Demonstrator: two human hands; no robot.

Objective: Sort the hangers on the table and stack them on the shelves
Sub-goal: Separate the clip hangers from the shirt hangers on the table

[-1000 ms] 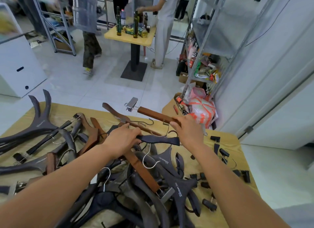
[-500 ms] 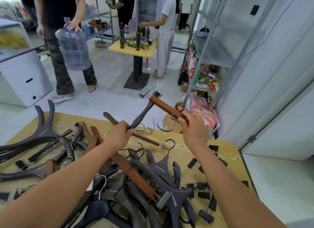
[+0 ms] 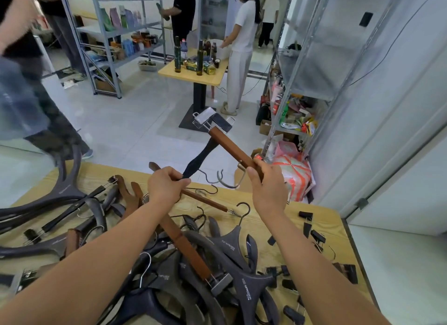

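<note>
Now: brown hanger (image 3: 229, 146), a straight wooden bar with a metal clip at its far end and a wire hook hanging from its middle. It is off the table (image 3: 331, 225), in the air above the far edge, tilted up and away to the left. The lower end sits in my right hand (image 3: 268, 186): fingers curled round the bar, thumb pressed along its near side, hook just left of the thumb.

Dark hanger (image 3: 199, 155): slim, near-black, dark clip at the top. It stands steeply. My left hand (image 3: 167, 185) grips its lower end, fingers wrapped closed over it. The top ends of the two hangers cross and touch at the clips.

Below both hands, the pile of hangers (image 3: 217, 264) lies on the table, mostly dark grey with a few brown ones. Loose clips (image 3: 316, 236) lie near the table's right edge. A metal shelf rack (image 3: 302, 65) stands to the right, beyond the table.

Change over one second: the dark hanger was lying flat on the pile under my left hand and is now raised on end. The brown hanger sits steeper than before. Between the last two frames, both grips are unchanged.
</note>
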